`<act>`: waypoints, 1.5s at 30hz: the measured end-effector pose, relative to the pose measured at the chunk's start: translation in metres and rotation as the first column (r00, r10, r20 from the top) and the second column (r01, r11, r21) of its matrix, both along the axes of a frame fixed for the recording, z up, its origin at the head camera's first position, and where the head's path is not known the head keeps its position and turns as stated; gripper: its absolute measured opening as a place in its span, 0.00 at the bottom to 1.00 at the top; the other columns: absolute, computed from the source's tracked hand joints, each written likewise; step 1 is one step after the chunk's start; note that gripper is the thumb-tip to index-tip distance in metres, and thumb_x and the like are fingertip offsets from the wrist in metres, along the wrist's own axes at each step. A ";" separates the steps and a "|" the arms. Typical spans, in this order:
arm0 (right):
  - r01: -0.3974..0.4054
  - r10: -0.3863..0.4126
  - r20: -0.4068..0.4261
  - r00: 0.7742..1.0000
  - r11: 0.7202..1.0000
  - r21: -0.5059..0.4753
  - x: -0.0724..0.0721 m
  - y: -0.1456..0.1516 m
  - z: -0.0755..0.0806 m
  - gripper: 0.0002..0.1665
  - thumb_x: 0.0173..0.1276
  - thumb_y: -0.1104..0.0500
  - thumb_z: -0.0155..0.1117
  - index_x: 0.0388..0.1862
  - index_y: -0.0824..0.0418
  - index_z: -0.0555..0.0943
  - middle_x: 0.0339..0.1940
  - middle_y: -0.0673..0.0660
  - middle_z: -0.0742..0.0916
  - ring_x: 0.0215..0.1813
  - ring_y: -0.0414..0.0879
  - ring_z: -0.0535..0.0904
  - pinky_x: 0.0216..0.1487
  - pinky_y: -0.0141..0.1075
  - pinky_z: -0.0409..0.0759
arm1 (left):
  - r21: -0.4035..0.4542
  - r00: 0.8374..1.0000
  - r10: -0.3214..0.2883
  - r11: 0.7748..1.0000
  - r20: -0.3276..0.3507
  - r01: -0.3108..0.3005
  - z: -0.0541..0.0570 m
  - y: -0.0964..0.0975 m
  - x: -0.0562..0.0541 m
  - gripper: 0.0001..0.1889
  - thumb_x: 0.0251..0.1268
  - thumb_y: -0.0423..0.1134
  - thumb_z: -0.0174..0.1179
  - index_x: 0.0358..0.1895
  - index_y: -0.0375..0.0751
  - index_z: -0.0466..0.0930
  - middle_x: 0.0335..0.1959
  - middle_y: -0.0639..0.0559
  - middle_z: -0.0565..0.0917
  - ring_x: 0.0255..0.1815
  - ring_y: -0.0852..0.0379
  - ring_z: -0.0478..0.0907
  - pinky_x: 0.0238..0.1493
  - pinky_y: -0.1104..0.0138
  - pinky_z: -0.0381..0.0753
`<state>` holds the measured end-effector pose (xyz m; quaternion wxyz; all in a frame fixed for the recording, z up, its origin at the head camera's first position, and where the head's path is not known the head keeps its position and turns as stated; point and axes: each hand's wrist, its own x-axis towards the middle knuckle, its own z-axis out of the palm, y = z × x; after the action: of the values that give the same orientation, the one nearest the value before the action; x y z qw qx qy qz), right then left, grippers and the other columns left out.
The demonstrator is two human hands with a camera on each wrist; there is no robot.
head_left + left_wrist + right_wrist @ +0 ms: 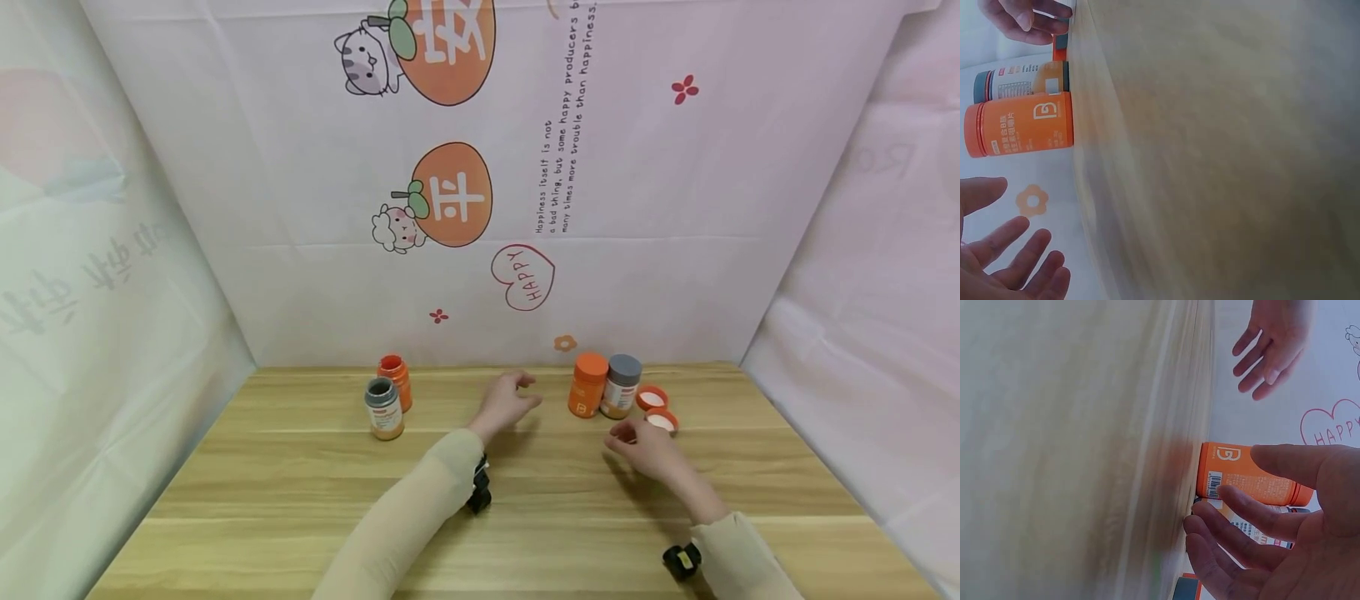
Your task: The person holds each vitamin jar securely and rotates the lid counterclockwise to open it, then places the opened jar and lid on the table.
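Observation:
My left hand point(507, 407) hovers over the table, left of an orange bottle point(587, 390) with its lid on; the fingers are loosely bent and hold nothing. Touching or nearly touching that bottle on its right is a grey-lidded bottle point(620, 392) with a white and orange label. My right hand point(645, 447) is in front of these two, its fingers spread and slightly bent around nothing, as the right wrist view shows. Beside its fingers lie two orange lids point(652, 398) with white insides, one partly behind the hand.
Toward the left stand two bottles without lids, a grey-necked one point(386, 412) in front and an orange one point(401, 387) behind it. Behind the wooden table point(300, 500) rises a white printed cloth point(630, 183), with more cloth at both sides.

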<state>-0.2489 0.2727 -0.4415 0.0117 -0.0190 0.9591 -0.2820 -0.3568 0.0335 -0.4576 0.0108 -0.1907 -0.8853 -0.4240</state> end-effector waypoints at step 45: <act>-0.030 0.029 -0.029 0.999 0.999 -0.019 -0.006 -0.015 0.001 0.20 0.68 0.51 0.59 0.47 0.67 0.79 0.40 0.59 0.86 0.43 0.53 0.82 0.42 0.46 0.79 | 0.020 0.996 -0.008 1.000 0.091 0.006 0.003 0.070 -0.004 0.28 0.53 0.50 0.69 0.59 0.47 0.75 0.56 0.52 0.80 0.54 0.55 0.77 0.51 0.62 0.77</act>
<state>-0.2550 0.2578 -0.4406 0.0017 -0.0374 0.9561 -0.2906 -0.3610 0.1037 -0.4544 -0.0293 -0.1742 -0.8799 -0.4410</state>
